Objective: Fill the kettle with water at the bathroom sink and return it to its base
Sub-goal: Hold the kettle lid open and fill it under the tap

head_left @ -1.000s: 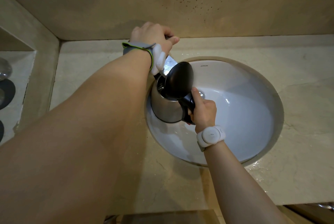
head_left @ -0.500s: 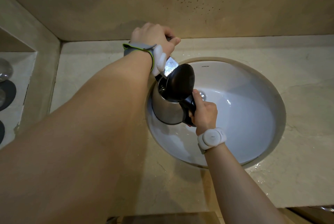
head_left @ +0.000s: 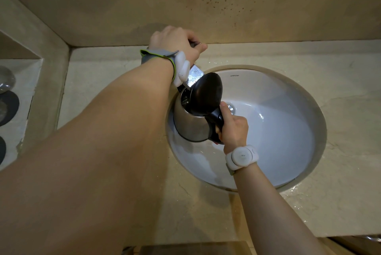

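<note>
The kettle [head_left: 191, 125], steel-bodied with its black lid [head_left: 206, 94] tipped open, hangs over the left part of the white sink [head_left: 288, 141]. Its body overlaps the basin's left rim from this angle, and whether it touches the rim cannot be told. The right hand [head_left: 233, 129] is curled round the kettle's black handle with the thumb laid up along it. The left hand [head_left: 175, 40] is closed over the top of the tap [head_left: 194, 74], fingers wrapped down and thumb pointing right. The part it grips is almost wholly covered. Just behind that hand rises the stone back wall [head_left: 268, 11], leaving little room there. To the right of the kettle the bowl lies open as far as its far rim, with the drain fitting [head_left: 231, 108] just beside the right thumb. The beige stone surface [head_left: 103, 73] runs round the basin, wet at the lower right near the rim. On the left it ends at a raised stone edge [head_left: 51, 73], beyond which is a lower ledge with dark round discs [head_left: 8, 108] cut off by the frame. The tap's spout end is hidden behind the raised lid. Any stream of water, and the level inside the kettle, cannot be made out. The large left forearm hides much of the near-left surface.
</note>
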The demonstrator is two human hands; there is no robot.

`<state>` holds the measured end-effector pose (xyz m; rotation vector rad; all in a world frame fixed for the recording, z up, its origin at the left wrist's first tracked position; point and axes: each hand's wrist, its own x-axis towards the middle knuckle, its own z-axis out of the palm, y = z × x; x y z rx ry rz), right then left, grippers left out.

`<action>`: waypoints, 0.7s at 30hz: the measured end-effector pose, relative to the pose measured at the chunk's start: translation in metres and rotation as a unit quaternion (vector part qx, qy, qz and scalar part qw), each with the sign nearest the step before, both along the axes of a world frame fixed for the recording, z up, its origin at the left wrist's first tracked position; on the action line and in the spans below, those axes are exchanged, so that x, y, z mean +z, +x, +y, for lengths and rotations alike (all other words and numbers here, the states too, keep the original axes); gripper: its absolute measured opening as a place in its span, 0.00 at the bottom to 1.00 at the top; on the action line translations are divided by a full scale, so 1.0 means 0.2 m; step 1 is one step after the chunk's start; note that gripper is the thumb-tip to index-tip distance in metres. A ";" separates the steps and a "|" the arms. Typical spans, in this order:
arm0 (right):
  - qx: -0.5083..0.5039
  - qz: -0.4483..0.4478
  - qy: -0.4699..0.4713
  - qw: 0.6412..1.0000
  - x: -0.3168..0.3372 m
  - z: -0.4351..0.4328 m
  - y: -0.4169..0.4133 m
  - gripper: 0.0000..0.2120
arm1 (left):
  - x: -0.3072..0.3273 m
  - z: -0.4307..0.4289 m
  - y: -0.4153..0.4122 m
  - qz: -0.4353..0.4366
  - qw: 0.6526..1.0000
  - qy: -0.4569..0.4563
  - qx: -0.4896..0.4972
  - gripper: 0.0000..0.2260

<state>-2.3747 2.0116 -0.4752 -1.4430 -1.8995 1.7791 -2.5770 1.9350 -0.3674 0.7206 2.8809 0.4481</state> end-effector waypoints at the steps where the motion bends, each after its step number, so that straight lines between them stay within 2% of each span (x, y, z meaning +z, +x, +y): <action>1: 0.000 -0.002 0.004 1.000 0.00 0.00 0.00 0.37 | 0.00 0.00 0.00 0.001 1.000 0.001 -0.001 0.13; 21: 0.013 0.011 0.017 1.000 -0.02 0.02 0.01 0.31 | 0.00 0.00 0.00 0.008 1.000 -0.002 -0.006 0.13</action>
